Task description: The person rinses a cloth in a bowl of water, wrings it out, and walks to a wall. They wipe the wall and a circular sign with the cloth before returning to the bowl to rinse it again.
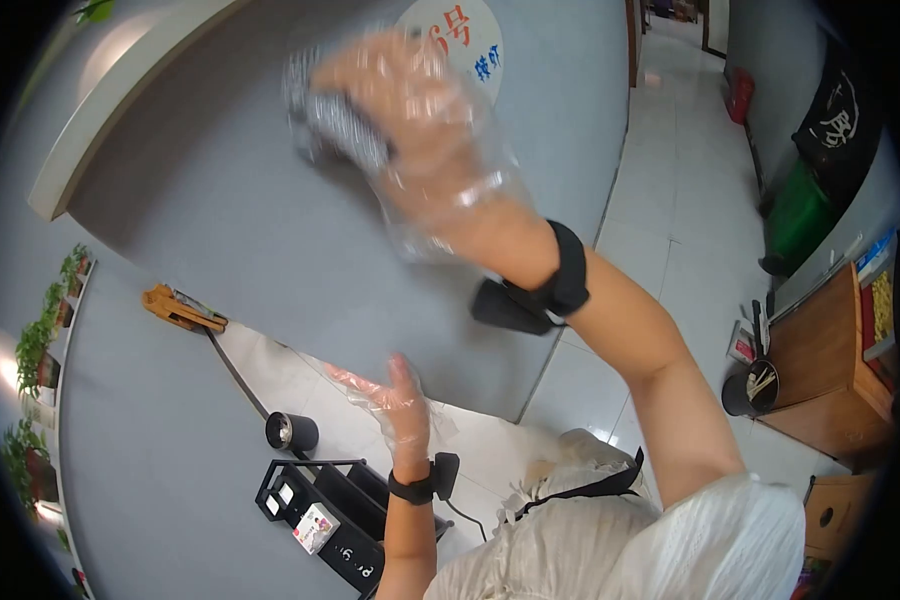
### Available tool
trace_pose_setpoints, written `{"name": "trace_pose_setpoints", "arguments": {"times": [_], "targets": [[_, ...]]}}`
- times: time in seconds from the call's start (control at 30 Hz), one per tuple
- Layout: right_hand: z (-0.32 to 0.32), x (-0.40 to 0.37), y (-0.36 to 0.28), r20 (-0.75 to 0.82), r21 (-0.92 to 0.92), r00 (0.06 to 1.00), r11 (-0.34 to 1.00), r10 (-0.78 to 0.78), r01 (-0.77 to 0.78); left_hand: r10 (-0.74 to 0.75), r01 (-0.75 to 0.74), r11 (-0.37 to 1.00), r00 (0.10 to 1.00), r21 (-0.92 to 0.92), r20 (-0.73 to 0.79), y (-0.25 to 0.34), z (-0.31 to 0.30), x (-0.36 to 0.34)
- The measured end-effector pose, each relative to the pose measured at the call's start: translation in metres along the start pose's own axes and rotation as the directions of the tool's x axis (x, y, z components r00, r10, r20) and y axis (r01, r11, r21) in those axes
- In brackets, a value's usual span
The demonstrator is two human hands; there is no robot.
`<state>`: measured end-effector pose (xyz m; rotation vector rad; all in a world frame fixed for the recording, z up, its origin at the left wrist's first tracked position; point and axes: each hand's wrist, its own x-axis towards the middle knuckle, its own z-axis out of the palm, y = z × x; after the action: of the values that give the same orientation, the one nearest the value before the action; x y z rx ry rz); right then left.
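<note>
Fingers extended and holding nothing, the plastic-gloved left hand (pixel 402 408) is near the grey panel's (pixel 270 220) lower edge. To its right, the plastic-gloved right hand (pixel 410 115) has its fingers curled around a blurred dark bundle (pixel 345 125), before the panel, near the white sign (pixel 488 45); panel contact is unclear.

Our off-white short-sleeved top (pixel 710 535), crinkled clear plastic gloves (pixel 460 150), and black wrist straps (pixel 570 265) with boxy dark modules (pixel 513 308)
</note>
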<state>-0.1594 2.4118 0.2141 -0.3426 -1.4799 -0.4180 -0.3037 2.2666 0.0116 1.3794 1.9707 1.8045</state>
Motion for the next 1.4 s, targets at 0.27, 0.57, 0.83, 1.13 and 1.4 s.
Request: {"name": "trace_pose_setpoints", "arguments": {"times": [0.27, 0.57, 0.83, 1.13, 1.4], "targets": [[-0.009, -0.001, 0.012, 0.056, -0.009, 0.998, 1.0, -0.005, 0.006, -0.029, 0.036, 0.98, 0.999, -0.198, 0.035, -0.014, 0.003, -0.003], [0.014, -0.008, 0.01, -0.037, -0.046, 0.984, 0.983, 0.177, -0.178, -0.028, 0.03, 0.995, 0.999, -0.093, 0.032, -0.013, -0.001, -0.001], [0.007, -0.009, 0.015, 0.062, -0.327, 0.998, 0.944, -0.026, 0.045, 0.107, -0.107, 0.994, 0.992, 0.0, 0.068, -0.006, -0.007, 0.003], [0.011, -0.058, -0.008, 0.078, -0.352, 0.996, 0.936, 0.049, -0.019, 0.092, -0.09, 0.995, 0.995, -0.042, 0.042, -0.001, -0.006, 0.005], [0.009, -0.1, -0.024, 0.096, -0.179, 0.973, 0.965, 0.211, -0.192, 0.058, -0.057, 0.998, 0.996, -0.025, 0.063, -0.004, -0.007, 0.0]]}}
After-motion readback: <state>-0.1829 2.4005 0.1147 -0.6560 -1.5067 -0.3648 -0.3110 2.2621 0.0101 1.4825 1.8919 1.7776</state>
